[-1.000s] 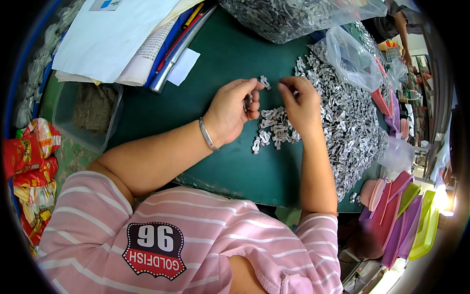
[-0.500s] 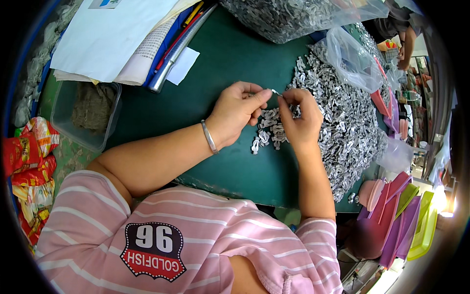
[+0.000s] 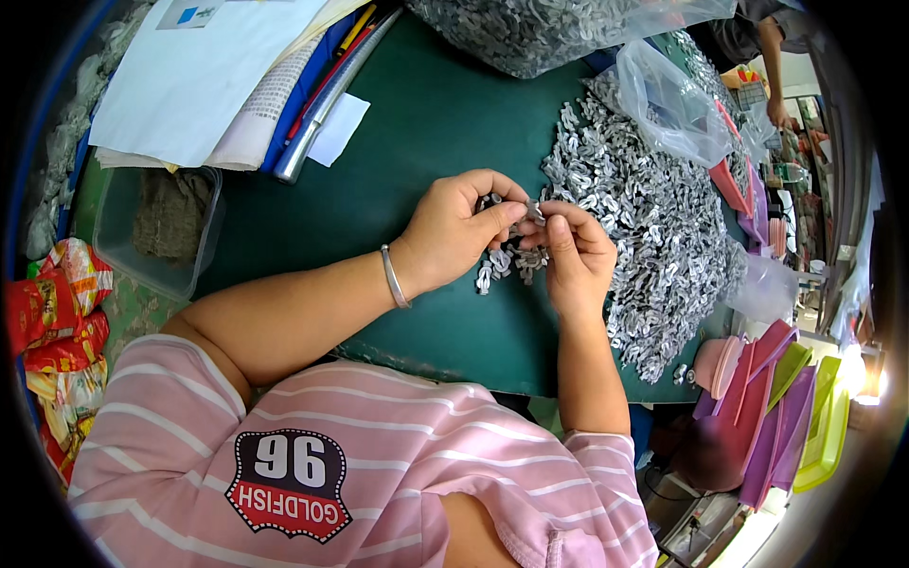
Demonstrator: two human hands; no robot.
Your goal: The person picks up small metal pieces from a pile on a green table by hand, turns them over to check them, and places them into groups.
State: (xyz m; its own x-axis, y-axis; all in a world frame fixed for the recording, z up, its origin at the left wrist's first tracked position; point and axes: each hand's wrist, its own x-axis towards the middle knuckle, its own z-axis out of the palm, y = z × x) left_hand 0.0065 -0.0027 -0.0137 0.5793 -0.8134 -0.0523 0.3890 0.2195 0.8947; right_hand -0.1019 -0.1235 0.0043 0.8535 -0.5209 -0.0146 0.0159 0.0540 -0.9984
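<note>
The left hand (image 3: 454,232) and right hand (image 3: 573,251) meet fingertip to fingertip, both pinched on a small metal clip (image 3: 532,210) above the green surface (image 3: 426,123), just left of the clip heap (image 3: 644,218). It looks light, stiff and slick, best gripped by its edges; its exact shape is hard to tell.

small silver metal piece (image 3: 533,210) | pinched between both hands' fingertips | above green table

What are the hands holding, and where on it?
Both hands, left and right, pinch small grey metal pieces between fingertips; the exact grip spot cannot be told.
</note>
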